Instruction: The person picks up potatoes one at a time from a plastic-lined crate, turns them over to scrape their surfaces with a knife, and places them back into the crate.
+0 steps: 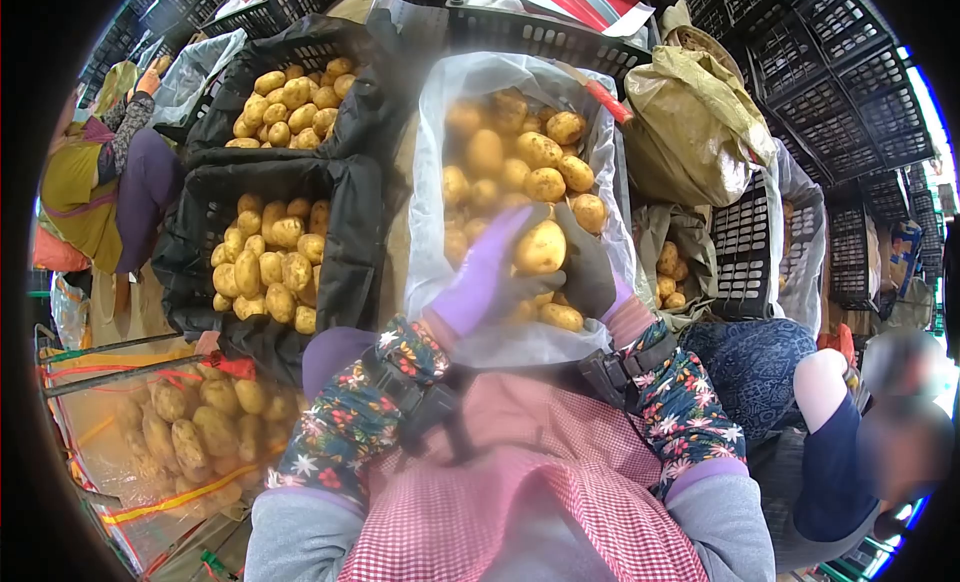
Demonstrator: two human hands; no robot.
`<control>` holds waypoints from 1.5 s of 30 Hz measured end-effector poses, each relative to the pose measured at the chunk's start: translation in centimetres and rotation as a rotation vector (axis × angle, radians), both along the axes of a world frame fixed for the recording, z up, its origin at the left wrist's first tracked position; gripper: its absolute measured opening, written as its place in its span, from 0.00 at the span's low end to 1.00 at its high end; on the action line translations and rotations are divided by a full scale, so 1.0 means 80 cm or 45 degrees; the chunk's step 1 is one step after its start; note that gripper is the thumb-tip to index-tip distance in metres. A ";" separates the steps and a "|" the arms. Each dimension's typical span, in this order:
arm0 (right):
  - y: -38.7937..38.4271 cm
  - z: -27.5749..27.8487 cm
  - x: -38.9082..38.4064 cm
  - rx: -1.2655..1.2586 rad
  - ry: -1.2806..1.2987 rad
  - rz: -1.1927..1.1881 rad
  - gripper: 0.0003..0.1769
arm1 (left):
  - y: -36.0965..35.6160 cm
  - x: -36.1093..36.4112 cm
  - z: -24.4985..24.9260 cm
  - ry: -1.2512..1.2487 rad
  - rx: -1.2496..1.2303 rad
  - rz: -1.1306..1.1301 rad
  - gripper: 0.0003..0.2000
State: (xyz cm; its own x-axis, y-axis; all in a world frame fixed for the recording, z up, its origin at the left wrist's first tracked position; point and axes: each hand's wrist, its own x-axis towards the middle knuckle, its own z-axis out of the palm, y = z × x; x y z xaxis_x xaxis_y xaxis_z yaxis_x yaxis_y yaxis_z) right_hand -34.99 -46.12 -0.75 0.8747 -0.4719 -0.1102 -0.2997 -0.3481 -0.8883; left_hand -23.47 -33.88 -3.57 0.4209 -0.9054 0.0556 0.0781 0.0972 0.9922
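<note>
Both my hands are gloved, purple with dark grey fingers, over a crate (425,142) lined with whitish plastic and holding several potatoes. A large yellow potato (541,248) sits between them. My left hand (497,267) wraps round the potato's left side and underside. On its right side, my right hand (588,262) rests against it with the fingers pointing up. Other potatoes (541,151) lie beyond my hands, and a few show just below them.
Two black-lined crates (350,232) of potatoes stand at the left, above a clear bag (190,432) of potatoes. A tan sack (690,122) and black crates (740,242) are at the right. One person (150,182) sits at far left, another (840,462) at right.
</note>
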 end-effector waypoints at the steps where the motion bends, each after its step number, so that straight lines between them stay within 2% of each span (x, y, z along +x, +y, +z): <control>1: 0.014 0.042 0.010 0.582 0.051 -0.163 0.34 | -0.001 0.002 -0.001 -0.168 0.034 0.009 0.40; 3: 0.021 0.055 0.013 1.220 0.071 -0.277 0.32 | 0.002 0.007 -0.002 -0.509 0.105 0.032 0.40; 5: 0.018 0.022 0.007 1.330 0.004 -0.188 0.29 | 0.009 0.013 -0.009 -0.599 0.086 0.059 0.40; 6: 0.017 0.019 0.010 1.087 -0.027 -0.116 0.28 | 0.010 0.014 -0.004 -0.644 0.074 0.073 0.40; 8: 0.013 0.014 0.022 0.600 -0.086 0.029 0.24 | 0.010 0.017 0.010 -0.729 0.279 0.141 0.41; 9: 0.010 0.005 0.021 0.551 -0.053 -0.056 0.23 | 0.011 0.017 0.018 -0.768 0.386 0.177 0.41; 10: 0.003 -0.011 0.015 0.505 -0.020 -0.141 0.22 | 0.012 0.015 0.011 -0.584 0.314 0.168 0.40; 13: -0.003 -0.034 0.015 0.494 -0.013 -0.325 0.20 | 0.011 0.012 -0.004 -0.102 0.151 0.096 0.38; 15: -0.001 -0.020 0.014 0.521 0.154 -0.385 0.20 | 0.015 0.008 0.002 0.150 0.129 0.023 0.38; 18: 0.006 -0.006 0.015 0.596 -0.036 -0.149 0.20 | 0.019 0.020 0.021 -0.153 0.277 0.046 0.38; 20: 0.003 -0.008 0.018 0.536 -0.052 -0.062 0.21 | 0.023 0.025 0.018 0.000 0.306 -0.024 0.38; 22: 0.000 -0.022 0.011 0.667 -0.083 -0.122 0.22 | 0.024 0.022 0.027 0.084 0.344 -0.055 0.38; 24: -0.006 -0.019 0.008 0.811 -0.015 -0.262 0.18 | 0.022 0.019 0.043 0.086 0.372 -0.025 0.38; 25: -0.008 -0.012 0.009 0.881 0.018 -0.328 0.17 | 0.019 0.019 0.037 0.000 0.344 0.006 0.38; 26: -0.008 -0.004 0.009 0.942 0.039 -0.358 0.20 | 0.016 0.020 0.026 -0.082 0.316 0.042 0.39; 27: -0.008 -0.002 0.009 0.866 -0.036 -0.300 0.22 | 0.014 0.020 0.022 -0.161 0.289 0.082 0.39; 29: -0.005 0.000 0.009 0.794 -0.153 -0.186 0.25 | 0.013 0.017 0.016 0.312 0.160 0.145 0.39; 31: -0.001 0.001 0.013 0.876 -0.205 -0.086 0.28 | 0.015 0.020 0.007 0.095 0.162 0.194 0.38; 32: 0.001 0.001 0.015 0.955 -0.213 -0.039 0.30 | 0.018 0.026 -0.003 -0.354 0.227 0.212 0.38; 33: 0.003 -0.004 0.016 0.820 -0.180 -0.033 0.30 | 0.018 0.029 0.003 -0.804 0.289 0.226 0.37; 35: 0.008 -0.019 0.018 0.549 -0.115 -0.020 0.29 | 0.021 0.026 0.018 -0.820 0.378 0.194 0.36; 36: 0.010 -0.020 0.017 0.632 -0.116 -0.037 0.28 | 0.021 0.025 0.028 -0.829 0.422 0.179 0.36; 39: 0.005 -0.019 0.014 0.830 -0.067 -0.135 0.27 | 0.017 0.026 0.021 -0.735 0.293 0.142 0.35; 41: -0.012 -0.030 0.007 0.896 0.018 -0.271 0.27 | 0.016 0.024 -0.001 -0.478 0.270 0.135 0.34; 43: -0.007 -0.030 0.012 0.417 0.037 -0.127 0.26 | 0.016 0.023 -0.017 -0.517 0.311 0.122 0.34; 45: 0.025 0.001 0.013 -0.299 0.073 -0.012 0.24 | 0.024 0.027 -0.028 -0.862 0.441 0.145 0.34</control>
